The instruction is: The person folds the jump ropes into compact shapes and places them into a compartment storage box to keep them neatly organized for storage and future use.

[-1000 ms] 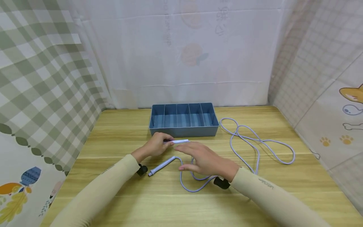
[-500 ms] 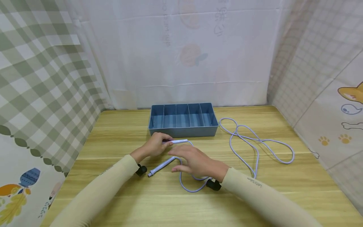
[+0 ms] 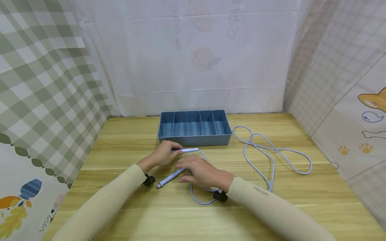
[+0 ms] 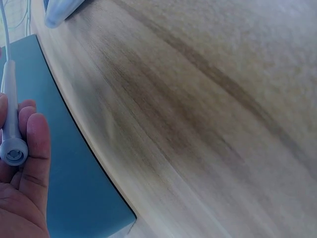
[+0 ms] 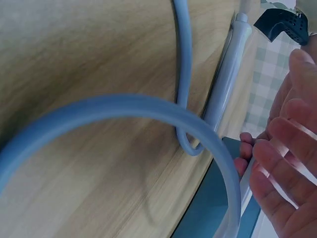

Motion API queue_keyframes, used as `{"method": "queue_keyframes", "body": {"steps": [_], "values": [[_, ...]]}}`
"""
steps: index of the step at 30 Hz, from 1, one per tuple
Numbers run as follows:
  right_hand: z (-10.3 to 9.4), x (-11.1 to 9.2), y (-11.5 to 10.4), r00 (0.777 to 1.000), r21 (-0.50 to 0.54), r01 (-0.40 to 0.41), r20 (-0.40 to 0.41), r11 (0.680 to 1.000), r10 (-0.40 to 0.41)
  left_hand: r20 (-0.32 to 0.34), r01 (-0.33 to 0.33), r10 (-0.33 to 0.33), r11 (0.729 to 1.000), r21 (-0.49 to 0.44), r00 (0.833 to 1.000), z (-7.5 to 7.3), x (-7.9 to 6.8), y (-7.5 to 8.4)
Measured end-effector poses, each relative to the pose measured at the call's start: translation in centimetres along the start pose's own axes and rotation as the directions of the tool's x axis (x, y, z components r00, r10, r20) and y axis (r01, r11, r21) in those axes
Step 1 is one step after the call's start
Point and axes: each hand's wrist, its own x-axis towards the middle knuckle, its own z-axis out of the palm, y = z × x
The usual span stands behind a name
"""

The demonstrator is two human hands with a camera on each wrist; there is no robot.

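My left hand (image 3: 164, 154) grips one pale lilac handle of a jump rope (image 3: 190, 150), just in front of the blue tray. In the left wrist view that handle (image 4: 11, 114) lies between thumb and fingers, its round end towards the camera. The second handle (image 3: 169, 179) lies slantwise on the table, nearer to me. My right hand (image 3: 200, 172) hovers with loosely bent, parted fingers, its fingertips overlapping the upper end of this second handle in the head view. In the right wrist view nothing is in its fingers, and the rope (image 5: 124, 105) arcs across.
A blue tray with several compartments (image 3: 194, 140) stands at the back middle of the wooden table (image 3: 126, 207). The rest of the lilac rope (image 3: 273, 167) lies in loose loops on the right. Cloth hangings (image 3: 199, 97) enclose the back and both sides.
My right hand has moved left, from over the rope towards the second handle. The left hand keeps its hold on the first handle, almost still.
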Motion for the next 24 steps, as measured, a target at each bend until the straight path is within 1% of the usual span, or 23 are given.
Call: {"method": "queue_keyframes", "body": {"steps": [5, 9, 12, 16, 24], "values": [[0.2, 0.3, 0.0, 0.997, 0.026, -0.07, 0.033, 0.997, 0.069, 0.004, 0.005, -0.005, 1.0, -0.001, 1.0, 0.0, -0.1, -0.1], [0.7, 0.5, 0.3, 0.993, 0.059, -0.106, 0.056, 0.993, 0.103, 0.012, 0.014, -0.014, 1.0, 0.0, 1.0, 0.1, -0.1, -0.2], [1.2, 0.6, 0.6, 0.991, 0.085, -0.115, 0.072, 0.99, 0.109, 0.014, 0.017, -0.017, 1.0, 0.001, 1.0, 0.2, -0.1, -0.3], [1.6, 0.7, 0.8, 0.99, 0.095, -0.121, 0.082, 0.988, 0.114, 0.008, 0.01, -0.01, 1.0, -0.005, 1.0, 0.1, -0.1, -0.4], [2.0, 1.1, 0.5, 0.985, 0.05, -0.139, 0.106, 0.989, 0.134, 0.008, 0.003, -0.003, 1.0, -0.01, 1.0, 0.0, -0.1, -0.4]]}}
